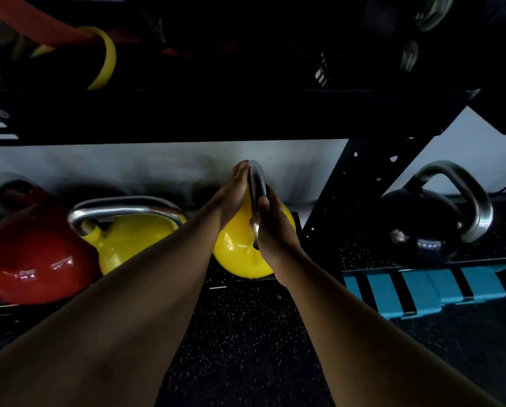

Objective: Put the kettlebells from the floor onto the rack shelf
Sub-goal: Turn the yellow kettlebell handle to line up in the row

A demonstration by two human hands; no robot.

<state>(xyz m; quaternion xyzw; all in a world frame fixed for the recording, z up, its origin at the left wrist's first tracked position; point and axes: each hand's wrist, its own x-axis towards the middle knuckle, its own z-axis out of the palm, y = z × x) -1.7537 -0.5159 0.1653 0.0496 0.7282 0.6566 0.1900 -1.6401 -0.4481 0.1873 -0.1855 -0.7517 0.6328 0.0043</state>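
Two bare hands meet at the steel handle of a glossy yellow kettlebell (240, 251) on the low black rack shelf (246, 282), its handle turned edge-on to the camera. The left hand (234, 192) lies flat against the handle's left side, fingers straight and together, not curled round it. The right hand (271, 227) presses the right side, thumb over the bar; whether its other fingers wrap the handle cannot be told. The bell's base appears to sit at the shelf's near edge, though contact is hard to judge in the dim light. Just left stands a second yellow kettlebell with a broad chrome handle (128, 230), and beside that, at far left, a shiny red kettlebell (31, 259). A perforated black rack upright (348, 195) rises to the right of the hands. Beyond it, a black kettlebell with a steel handle (422, 227) rests on the speckled rubber floor (246, 348), near a blue-and-black striped step (422, 289). Yellow and orange resistance bands (99, 54) hang from the dark upper shelf.
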